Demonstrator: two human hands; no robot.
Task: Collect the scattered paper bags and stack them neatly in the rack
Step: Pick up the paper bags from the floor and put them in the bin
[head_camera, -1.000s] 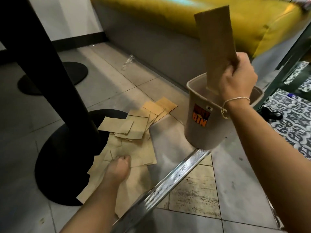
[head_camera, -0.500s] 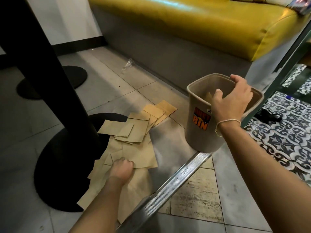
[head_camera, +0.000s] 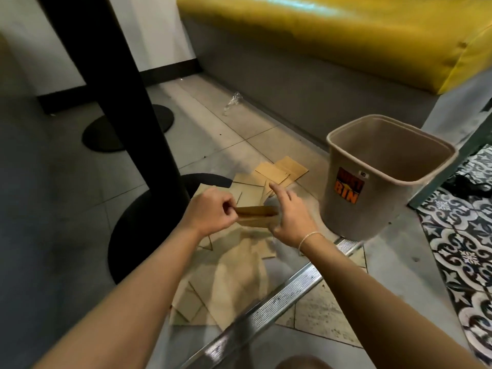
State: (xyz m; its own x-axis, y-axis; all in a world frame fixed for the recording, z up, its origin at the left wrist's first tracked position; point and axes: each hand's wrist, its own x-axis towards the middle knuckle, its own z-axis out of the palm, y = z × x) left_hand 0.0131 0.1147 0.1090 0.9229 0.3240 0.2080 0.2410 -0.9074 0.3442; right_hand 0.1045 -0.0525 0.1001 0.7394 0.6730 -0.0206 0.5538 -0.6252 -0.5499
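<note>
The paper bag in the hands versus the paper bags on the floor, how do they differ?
The held paper bag is lifted, seen nearly edge-on, pinched by the left hand with the right hand at its other end. The floor bags lie flat, overlapping and untouched. The held one looks darker, shaded; the far floor bags catch more light. All are plain brown paper.

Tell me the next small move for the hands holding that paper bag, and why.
Probably carry the paper bag right and drop it into the beige bin. The left hand pinches one end, the right hand touches the other with its index finger raised, and the bin stands open just to the right. Many bags lie on the floor.
</note>
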